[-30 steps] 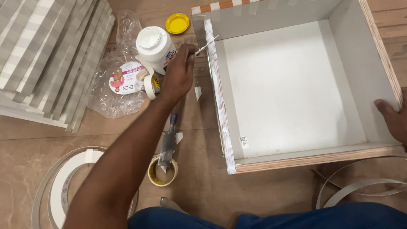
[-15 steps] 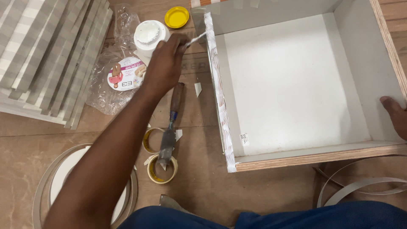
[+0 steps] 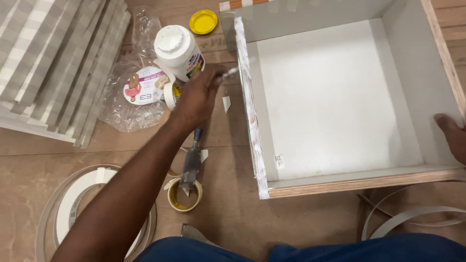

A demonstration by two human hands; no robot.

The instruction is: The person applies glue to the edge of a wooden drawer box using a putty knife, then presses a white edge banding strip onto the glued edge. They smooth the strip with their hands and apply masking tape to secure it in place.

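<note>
My left hand (image 3: 196,99) pinches a thin stick or brush (image 3: 229,73). Its tip is close to the left wall of an open grey-white box with plywood edges (image 3: 340,183). White glue (image 3: 251,111) coats the top edge of that left wall along its length. Just beyond my left hand, a white glue jar (image 3: 177,48) stands open, with its yellow lid (image 3: 203,22) lying farther back. Only part of my right hand (image 3: 451,136) shows at the frame's right edge, holding the box's right wall.
A chisel (image 3: 191,162) lies across a small roll of tape (image 3: 185,195) under my forearm. Grey-and-white panels (image 3: 48,63) are stacked at the back left beside a plastic bag (image 3: 128,104). Coils of edge banding lie at lower left (image 3: 73,208) and lower right (image 3: 412,213).
My left hand has come back toward me, from beside the jar's top to below it, still holding the stick. My right hand stays on the box's right wall.
</note>
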